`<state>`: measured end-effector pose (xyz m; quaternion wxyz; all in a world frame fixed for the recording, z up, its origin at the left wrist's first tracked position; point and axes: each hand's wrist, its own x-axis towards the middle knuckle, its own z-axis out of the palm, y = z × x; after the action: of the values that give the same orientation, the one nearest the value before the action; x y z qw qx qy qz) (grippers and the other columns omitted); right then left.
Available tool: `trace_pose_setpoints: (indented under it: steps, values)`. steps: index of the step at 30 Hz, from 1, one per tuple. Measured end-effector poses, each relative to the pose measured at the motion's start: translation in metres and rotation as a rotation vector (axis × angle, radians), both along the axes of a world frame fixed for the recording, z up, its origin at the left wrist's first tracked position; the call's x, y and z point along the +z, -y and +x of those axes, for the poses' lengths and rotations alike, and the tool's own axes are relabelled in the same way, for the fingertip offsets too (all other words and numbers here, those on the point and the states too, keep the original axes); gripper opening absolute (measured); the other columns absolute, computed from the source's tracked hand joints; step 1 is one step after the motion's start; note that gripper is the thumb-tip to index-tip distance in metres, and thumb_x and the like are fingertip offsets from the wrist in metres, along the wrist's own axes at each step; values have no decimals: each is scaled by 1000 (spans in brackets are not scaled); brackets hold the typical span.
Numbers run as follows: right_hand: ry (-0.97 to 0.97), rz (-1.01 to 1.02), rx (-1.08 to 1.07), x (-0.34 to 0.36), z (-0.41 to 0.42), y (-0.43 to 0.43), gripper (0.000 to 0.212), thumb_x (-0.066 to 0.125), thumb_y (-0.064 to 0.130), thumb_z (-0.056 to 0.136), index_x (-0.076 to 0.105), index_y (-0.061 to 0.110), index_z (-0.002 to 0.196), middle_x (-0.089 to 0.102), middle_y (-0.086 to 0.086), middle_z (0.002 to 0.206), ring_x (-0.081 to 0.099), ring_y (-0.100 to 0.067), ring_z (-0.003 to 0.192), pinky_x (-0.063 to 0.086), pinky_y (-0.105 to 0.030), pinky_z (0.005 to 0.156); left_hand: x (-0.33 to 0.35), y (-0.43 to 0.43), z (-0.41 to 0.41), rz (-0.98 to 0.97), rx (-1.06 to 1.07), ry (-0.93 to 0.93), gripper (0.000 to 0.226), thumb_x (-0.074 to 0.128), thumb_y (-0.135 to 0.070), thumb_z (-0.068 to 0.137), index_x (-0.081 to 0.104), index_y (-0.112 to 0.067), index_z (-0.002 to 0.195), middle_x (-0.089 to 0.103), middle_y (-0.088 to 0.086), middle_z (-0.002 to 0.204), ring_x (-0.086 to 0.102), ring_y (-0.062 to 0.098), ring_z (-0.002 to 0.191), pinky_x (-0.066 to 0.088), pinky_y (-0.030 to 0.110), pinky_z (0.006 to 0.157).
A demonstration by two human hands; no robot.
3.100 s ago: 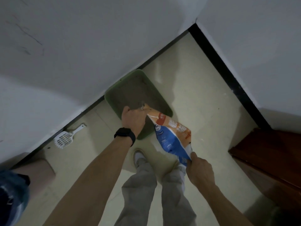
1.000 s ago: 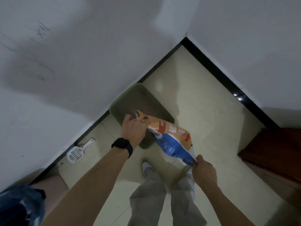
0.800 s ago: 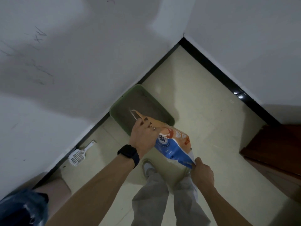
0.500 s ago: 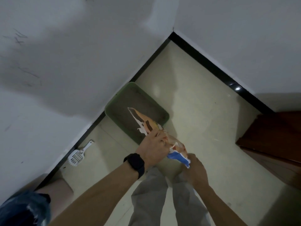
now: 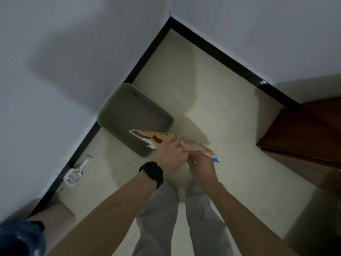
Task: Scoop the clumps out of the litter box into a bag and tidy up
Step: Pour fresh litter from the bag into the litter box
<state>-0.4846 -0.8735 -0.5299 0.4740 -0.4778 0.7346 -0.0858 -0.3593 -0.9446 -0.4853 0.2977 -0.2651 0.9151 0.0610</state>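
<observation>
head view, litter bag [image 5: 147,138]: it is no longer hanging long and tilted with its mouth over the box. It is being crushed into a thin, twisted strip, and its torn orange top is sticking out above the box's near corner.
left hand [image 5: 169,154]: it is gripping the bag just below that top, having slid down from the mouth; a black watch [image 5: 152,171] is sitting on the wrist.
right hand [image 5: 201,165]: it is clenching the blue bottom end, having come up from where it was holding the far corner. The two hands are now pressing together, knuckles touching.
litter box [image 5: 104,115]: it is sitting unmoved on the floor [image 5: 221,89] against the black skirting [image 5: 81,150], with grey litter lying inside.
scoop [image 5: 73,175]: it is lying by the skirting, left of the box and well apart from the hands.
bluish plastic bag [image 5: 18,237]: it is showing at the lower left edge, contents hidden.
meaning: the pouring seems finished. The sack looks empty and is being wadded up, with the scoop apparently still waiting to be put away.
</observation>
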Motion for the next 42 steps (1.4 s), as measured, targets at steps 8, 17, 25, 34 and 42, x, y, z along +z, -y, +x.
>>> trace_pose_setpoints:
  steps: [8,17,25,34,42]
  values:
    - [-74,-132,149,17,-28,-3,23,53,23,98,72,10,100,71,-11,96,65,-29,91,48,-32,79,-4,-4,29,-43,320,-428,25,72,-32,82,71,-21,105,73,-1,87,61,23,96,44,37,81]
    - [-125,-362,102,54,-54,-4,25,58,23,88,77,16,103,77,-1,94,73,-18,78,43,-16,80,-22,10,57,185,510,-124,36,70,-29,87,65,-31,122,72,-1,111,62,26,110,46,39,91]
    - [-175,-216,-72,45,-79,-11,14,67,17,92,73,13,80,72,-5,75,66,-22,67,41,-19,65,-28,12,33,4,356,-200,25,81,-12,60,77,-24,81,65,-3,56,65,19,63,46,32,70]
    - [-136,92,-393,30,-93,-28,27,52,29,100,64,9,86,69,-10,81,62,-30,79,32,-22,59,20,24,-42,144,349,-115,38,44,-26,95,55,-21,130,67,3,110,56,26,112,39,41,99]
    - [-463,81,384,58,-73,-9,80,57,60,84,26,29,150,34,1,156,24,-25,146,12,-48,120,30,5,-81,186,299,53,33,45,-22,93,53,-17,125,66,2,99,62,26,97,37,40,96]
